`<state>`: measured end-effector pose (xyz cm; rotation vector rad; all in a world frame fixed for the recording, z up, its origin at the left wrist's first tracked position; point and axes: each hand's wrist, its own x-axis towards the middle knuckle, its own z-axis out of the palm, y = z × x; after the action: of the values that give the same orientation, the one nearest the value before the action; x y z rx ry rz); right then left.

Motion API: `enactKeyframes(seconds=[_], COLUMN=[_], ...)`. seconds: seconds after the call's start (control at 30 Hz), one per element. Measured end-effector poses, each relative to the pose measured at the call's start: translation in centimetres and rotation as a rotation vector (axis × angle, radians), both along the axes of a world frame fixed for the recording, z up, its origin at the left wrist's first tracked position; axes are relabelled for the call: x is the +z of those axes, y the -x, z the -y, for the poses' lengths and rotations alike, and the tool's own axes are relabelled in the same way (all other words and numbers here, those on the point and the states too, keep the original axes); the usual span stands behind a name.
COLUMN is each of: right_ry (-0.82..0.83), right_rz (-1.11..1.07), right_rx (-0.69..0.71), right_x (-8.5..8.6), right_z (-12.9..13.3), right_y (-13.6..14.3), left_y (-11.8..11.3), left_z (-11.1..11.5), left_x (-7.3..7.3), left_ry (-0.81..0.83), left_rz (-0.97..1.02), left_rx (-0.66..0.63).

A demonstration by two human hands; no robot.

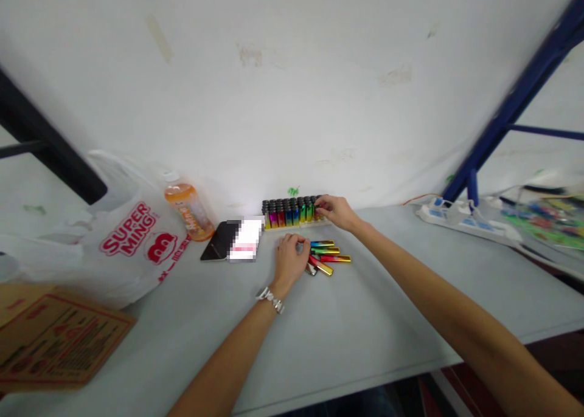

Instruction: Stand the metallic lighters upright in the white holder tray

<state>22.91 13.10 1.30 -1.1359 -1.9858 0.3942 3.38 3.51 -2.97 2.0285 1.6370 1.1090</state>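
Note:
Rows of shiny, multicoloured lighters [292, 215] with black tops stand upright in a low white tray [298, 227] against the wall. At the tray's right end, my right hand [338, 213] pinches a lighter among the standing ones, its fingertips partly covering it. In front of the tray, several loose lighters [326, 259] lie in a fanned pile, gold ends pointing right. My left hand [290, 260] is closed at the left side of this pile, with a silver watch [270, 299] on its wrist. Its curled fingers hide the lighters' near ends and whatever they hold.
Left of the tray lies a dark flat device [221, 241] beside a blurred white patch. Further left are an orange drink bottle [189, 210], a white plastic bag [132, 241] and a cardboard box [64, 338]. A white power strip [465, 222] lies at right by a blue metal post [515, 95].

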Motion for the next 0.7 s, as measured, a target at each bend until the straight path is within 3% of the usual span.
enactKeyframes(seconds=[0.4, 0.53, 0.7], right_ry=[-0.065, -0.164, -0.174], right_rz=[0.055, 0.211, 0.351], right_rx=[-0.074, -0.138, -0.210], right_x=[0.2, -0.7, -2.0], right_z=[-0.3, 0.5, 2.2], right_y=[0.5, 0.6, 0.9], left_y=[0.0, 0.0, 0.0], left_z=[0.1, 0.0, 0.1], left_x=[0.2, 0.1, 0.1], left_ry=[0.012, 0.008, 0.015], left_rz=[-0.001, 0.005, 0.007], left_rx=[0.000, 0.000, 0.000])
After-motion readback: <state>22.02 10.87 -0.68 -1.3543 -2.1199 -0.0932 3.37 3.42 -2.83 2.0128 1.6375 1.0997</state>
